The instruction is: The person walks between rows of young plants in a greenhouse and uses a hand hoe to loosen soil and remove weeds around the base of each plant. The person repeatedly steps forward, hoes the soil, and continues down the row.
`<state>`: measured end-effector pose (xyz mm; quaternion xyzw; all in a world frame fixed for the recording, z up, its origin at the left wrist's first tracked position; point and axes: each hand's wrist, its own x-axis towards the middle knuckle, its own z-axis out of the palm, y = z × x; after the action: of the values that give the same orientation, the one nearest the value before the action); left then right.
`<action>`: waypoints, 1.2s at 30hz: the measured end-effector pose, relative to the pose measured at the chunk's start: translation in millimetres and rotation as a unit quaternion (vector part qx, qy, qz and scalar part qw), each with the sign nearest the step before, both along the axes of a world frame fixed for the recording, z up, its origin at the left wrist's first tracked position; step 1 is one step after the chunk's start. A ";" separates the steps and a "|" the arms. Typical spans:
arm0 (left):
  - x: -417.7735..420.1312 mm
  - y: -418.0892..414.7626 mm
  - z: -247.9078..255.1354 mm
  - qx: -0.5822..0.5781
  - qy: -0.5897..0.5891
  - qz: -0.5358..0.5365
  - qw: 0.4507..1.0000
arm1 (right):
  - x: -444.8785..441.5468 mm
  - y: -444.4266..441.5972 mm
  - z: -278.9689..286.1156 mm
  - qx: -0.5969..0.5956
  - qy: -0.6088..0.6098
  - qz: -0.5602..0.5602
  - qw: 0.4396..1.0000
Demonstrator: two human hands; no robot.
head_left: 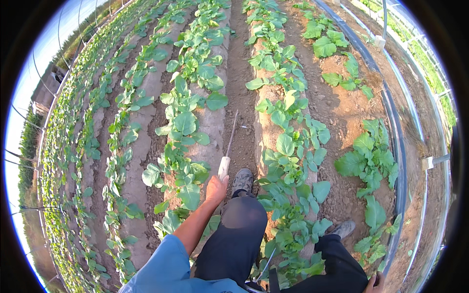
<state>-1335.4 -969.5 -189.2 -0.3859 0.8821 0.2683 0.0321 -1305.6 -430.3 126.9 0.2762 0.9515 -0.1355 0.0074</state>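
Observation:
My left hand is closed around the pale handle of a long, thin-bladed knife, whose narrow blade points ahead over the soil furrow. Leafy green plants grow in a raised row just left of it, and another leafy row runs on the right of the furrow. My right hand shows only in part at the lower right edge, near my right knee; whether it holds anything cannot be seen.
My left shoe stands in the furrow, my right shoe beyond the right row. A dark hose or plastic strip runs along the right. Larger leafy plants grow beside it. Further planted rows lie left, with hoops at the rim.

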 end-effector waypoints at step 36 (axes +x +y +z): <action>48.0 -14.3 156.5 0.494 0.114 0.251 0.824 | 48.9 67.9 -34.8 -0.147 0.221 0.022 0.964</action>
<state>-1287.4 -983.8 -32.7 -0.4935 0.5012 0.7091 0.0493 -1256.7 -362.5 92.1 0.2143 0.9049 -0.3312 -0.1595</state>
